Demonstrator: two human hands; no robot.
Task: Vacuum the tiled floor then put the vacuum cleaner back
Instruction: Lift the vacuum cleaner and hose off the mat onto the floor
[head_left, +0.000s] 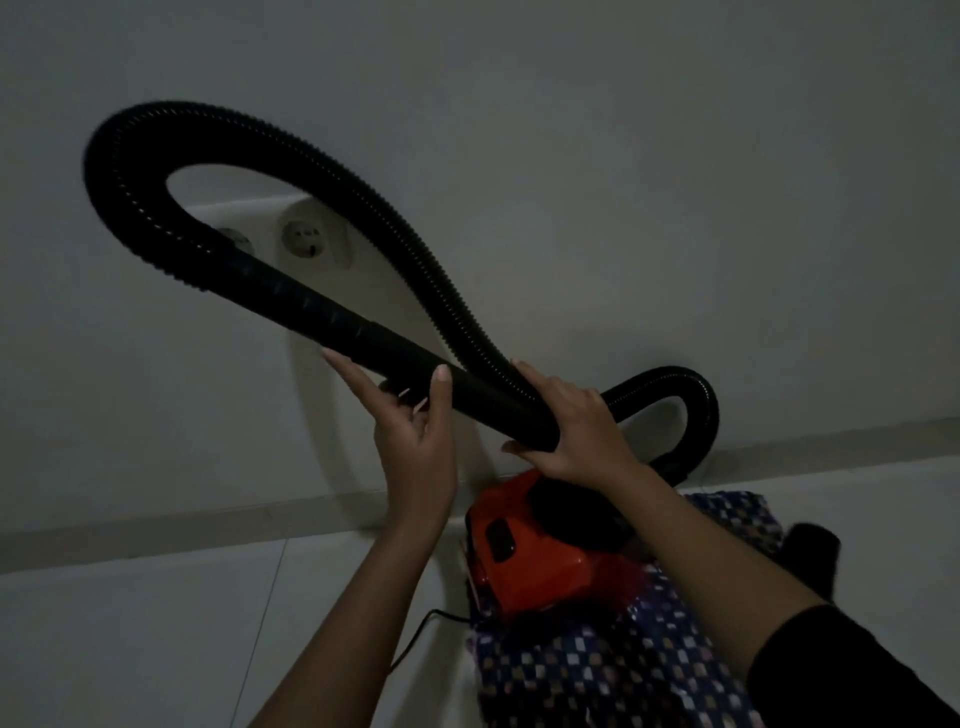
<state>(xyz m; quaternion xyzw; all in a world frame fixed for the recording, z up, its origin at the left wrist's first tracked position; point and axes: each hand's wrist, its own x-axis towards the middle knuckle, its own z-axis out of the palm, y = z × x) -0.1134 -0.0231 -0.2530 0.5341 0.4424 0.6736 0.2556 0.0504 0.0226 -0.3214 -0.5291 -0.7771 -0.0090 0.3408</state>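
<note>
My left hand (415, 436) and right hand (566, 431) fingers grasping smooth black wand (363, 338); ribbed hose (291, 140) loops above glossy red vacuum cleaner (524, 561).

Dim light falls on a plain white wall (623, 156) bearing a double socket (306, 241); a pale skirting board (156, 525) meets the white tiled floor (130, 623).
</note>
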